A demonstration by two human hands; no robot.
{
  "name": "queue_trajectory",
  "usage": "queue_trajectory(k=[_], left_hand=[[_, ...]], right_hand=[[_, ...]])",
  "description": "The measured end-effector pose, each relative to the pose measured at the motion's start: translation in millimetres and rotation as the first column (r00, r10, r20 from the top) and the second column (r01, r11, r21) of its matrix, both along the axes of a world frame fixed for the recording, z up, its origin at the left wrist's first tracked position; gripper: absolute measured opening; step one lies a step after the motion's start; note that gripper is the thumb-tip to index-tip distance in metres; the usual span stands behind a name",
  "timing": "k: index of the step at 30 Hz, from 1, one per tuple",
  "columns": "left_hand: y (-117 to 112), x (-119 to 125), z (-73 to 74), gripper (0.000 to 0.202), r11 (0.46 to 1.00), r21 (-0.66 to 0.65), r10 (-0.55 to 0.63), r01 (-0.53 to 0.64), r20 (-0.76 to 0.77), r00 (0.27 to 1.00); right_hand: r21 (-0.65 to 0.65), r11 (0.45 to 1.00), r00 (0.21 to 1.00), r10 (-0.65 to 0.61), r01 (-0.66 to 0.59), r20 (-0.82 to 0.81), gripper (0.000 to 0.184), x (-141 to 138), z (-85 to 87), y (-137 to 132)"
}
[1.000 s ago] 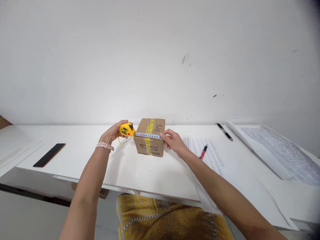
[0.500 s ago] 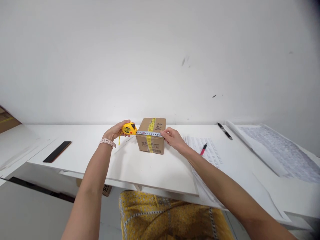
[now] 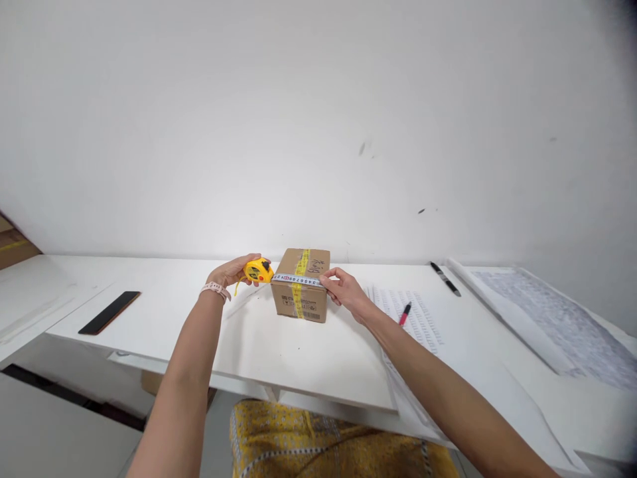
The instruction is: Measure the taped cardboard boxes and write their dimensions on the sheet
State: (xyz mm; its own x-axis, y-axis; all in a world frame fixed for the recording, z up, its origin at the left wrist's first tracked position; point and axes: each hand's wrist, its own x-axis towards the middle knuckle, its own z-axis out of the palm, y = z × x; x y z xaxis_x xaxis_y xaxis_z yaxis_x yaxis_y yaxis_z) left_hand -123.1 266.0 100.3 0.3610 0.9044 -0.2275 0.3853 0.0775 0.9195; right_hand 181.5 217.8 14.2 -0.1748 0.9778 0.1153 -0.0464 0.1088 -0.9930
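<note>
A small cardboard box (image 3: 283,307) with yellow tape over its top and front stands on the white table (image 3: 259,362). My left hand (image 3: 233,271), with a pink band at the wrist, is closed around a yellow tape measure (image 3: 258,271) at the box's left edge. The white blade (image 3: 298,279) runs out of the case and across the box top near its front edge. At the right edge, my right hand (image 3: 344,291) pinches the blade's end between thumb and fingers, its other fingers beside the box's right side.
Right of the box lie printed sheets (image 3: 423,325) with a red pen (image 3: 405,314) on them. Farther right are a black marker (image 3: 445,279) and a grey-patterned wrapped bundle (image 3: 557,325). A flat black strip (image 3: 109,313) lies at left. The wall (image 3: 318,133) rises behind.
The whole scene sits slightly lower in the view, as the camera has tilted up a little. Both hands keep their hold, and the tape stays stretched over the box.
</note>
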Motion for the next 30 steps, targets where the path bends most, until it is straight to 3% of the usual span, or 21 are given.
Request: queue_trajectory(k=[14,22,27,30], left_hand=[[-1.1,-10.4,23.8,0.047,0.995,0.071,0.076,-0.072,-0.053,0.996],[-0.3,-10.4,20.2,0.045,0.996,0.066,0.066,-0.061,-0.073,0.995],[-8.2,-9.1,21.7,0.045,0.994,0.082,0.077,-0.070,-0.087,0.993],[-27.6,-9.5,30.1,0.047,0.993,0.112,0.038,-0.025,-0.120,0.992]], right_hand=[[-0.018,1.000,1.000,-0.025,0.025,0.002,0.034,0.2,-2.8,6.9],[0.022,0.999,0.999,-0.035,0.034,0.036,0.037,0.7,-0.6,5.3],[0.135,0.989,0.967,-0.091,0.060,0.237,0.035,1.4,0.7,-1.1],[0.271,0.961,0.892,-0.169,0.054,0.420,0.032,8.4,16.0,-4.5]])
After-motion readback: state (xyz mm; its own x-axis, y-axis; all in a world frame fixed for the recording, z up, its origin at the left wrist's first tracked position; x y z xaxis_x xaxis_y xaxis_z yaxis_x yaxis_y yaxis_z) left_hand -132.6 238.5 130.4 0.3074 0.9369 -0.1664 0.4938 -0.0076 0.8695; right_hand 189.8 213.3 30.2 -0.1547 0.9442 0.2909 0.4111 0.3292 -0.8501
